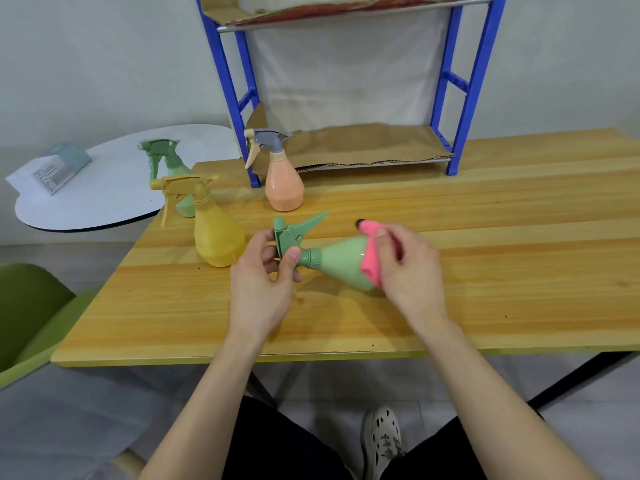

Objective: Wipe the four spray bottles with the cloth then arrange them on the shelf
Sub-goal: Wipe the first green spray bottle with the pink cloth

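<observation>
A light green spray bottle (337, 259) is held on its side just above the wooden table (485, 271). My left hand (265, 285) grips its trigger head and neck. My right hand (408, 271) holds a pink cloth (371, 261) pressed against the bottle's wide body. A yellow spray bottle (216, 233) stands upright to the left, with a darker green bottle (173, 168) behind it. A peach bottle with a grey head (284, 185) stands by the blue shelf's (467, 98) front left leg.
The shelf's lower level (363, 143) is lined with brown cardboard and holds nothing. A round white side table (104, 192) with a grey box stands at the left. A green chair (31, 306) sits at the table's left corner.
</observation>
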### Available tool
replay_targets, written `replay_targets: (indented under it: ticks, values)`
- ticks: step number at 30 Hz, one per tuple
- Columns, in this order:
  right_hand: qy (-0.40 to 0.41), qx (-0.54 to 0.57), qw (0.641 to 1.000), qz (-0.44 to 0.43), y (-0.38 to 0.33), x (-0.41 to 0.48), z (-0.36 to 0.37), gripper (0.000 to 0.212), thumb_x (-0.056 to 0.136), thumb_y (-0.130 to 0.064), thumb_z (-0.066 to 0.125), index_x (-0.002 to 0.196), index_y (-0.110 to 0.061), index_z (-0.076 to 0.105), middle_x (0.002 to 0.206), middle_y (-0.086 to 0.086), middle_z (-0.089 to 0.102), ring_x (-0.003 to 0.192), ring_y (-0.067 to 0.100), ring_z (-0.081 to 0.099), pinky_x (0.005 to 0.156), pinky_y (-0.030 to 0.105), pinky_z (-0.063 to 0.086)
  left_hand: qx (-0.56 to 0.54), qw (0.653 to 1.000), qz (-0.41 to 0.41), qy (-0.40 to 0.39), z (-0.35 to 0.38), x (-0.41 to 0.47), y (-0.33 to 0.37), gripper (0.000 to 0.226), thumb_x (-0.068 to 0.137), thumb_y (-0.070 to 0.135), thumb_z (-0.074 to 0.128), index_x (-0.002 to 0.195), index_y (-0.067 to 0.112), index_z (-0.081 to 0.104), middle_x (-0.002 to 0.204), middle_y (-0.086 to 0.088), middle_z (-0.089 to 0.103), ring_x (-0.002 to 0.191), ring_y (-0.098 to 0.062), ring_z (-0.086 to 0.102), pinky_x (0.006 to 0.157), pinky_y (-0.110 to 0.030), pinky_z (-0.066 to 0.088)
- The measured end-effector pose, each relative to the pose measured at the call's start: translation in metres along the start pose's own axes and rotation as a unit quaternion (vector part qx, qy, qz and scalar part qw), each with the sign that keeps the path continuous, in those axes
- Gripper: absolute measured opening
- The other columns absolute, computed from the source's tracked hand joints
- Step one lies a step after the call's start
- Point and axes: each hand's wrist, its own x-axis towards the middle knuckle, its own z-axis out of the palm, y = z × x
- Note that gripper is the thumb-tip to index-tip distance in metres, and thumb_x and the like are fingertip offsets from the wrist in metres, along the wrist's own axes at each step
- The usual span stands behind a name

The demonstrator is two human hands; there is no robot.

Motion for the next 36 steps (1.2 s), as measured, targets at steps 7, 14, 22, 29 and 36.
replay_targets:
  ticks: [7, 14, 22, 29, 36]
  values:
    - [-0.063, 0.021, 0.990, -0.123, -0.010, -0.003, -0.003, 0.030, 0.114, -0.029, 0.050, 0.136, -0.028, 0.070, 0.138, -0.006, 0.066, 0.134, 0.013, 0.057, 0.114, 0.039, 0.045, -0.063, 0.997, -0.046, 0.005, -0.001, 0.005, 0.012, 0.041, 0.104, 0.026, 0.073, 0.131, 0.028, 0.042, 0.088, 0.005, 0.083, 0.063, -0.020, 0.079, 0.054, -0.028, 0.057]
    - [-0.156, 0.016, 0.981, -0.116, 0.005, 0.001, -0.006, 0.044, 0.114, -0.028, 0.047, 0.156, -0.036, 0.051, 0.164, -0.013, 0.043, 0.156, 0.003, 0.029, 0.130, 0.049, 0.027, 0.112, 0.966, 0.146, -0.179, -0.037, 0.005, -0.012, 0.066, 0.095, 0.005, 0.074, 0.147, 0.040, 0.054, 0.128, 0.009, 0.066, 0.091, -0.013, 0.069, 0.078, -0.038, 0.063]
    - [-0.131, 0.031, 0.984, -0.113, 0.002, 0.011, 0.002, 0.035, 0.115, -0.032, 0.046, 0.145, -0.036, 0.064, 0.148, -0.014, 0.062, 0.143, 0.003, 0.050, 0.119, 0.031, 0.042, 0.324, 0.844, 0.425, 0.037, -0.029, 0.025, -0.015, 0.031, 0.089, 0.015, 0.090, 0.117, 0.009, 0.079, 0.117, -0.018, 0.068, 0.114, -0.038, 0.064, 0.089, -0.051, 0.052]
    - [-0.056, 0.038, 0.996, -0.050, 0.003, 0.008, -0.001, 0.029, 0.115, -0.034, 0.046, 0.125, -0.028, 0.072, 0.097, -0.012, 0.072, 0.085, 0.009, 0.062, 0.070, 0.020, 0.043, 0.254, 0.877, 0.407, -0.008, -0.026, 0.022, -0.021, 0.025, 0.100, 0.029, 0.079, 0.109, 0.006, 0.078, 0.107, -0.004, 0.079, 0.097, -0.027, 0.074, 0.103, -0.049, 0.053]
    - [-0.001, 0.081, 0.997, -0.019, 0.007, 0.004, -0.009, 0.026, 0.113, -0.034, 0.049, 0.122, -0.032, 0.073, 0.098, -0.010, 0.076, 0.091, 0.014, 0.067, 0.081, 0.033, 0.051, 0.186, 0.920, 0.345, 0.015, -0.018, 0.007, -0.020, 0.026, 0.099, 0.031, 0.078, 0.112, 0.009, 0.082, 0.108, 0.002, 0.080, 0.094, -0.021, 0.073, 0.089, -0.044, 0.053]
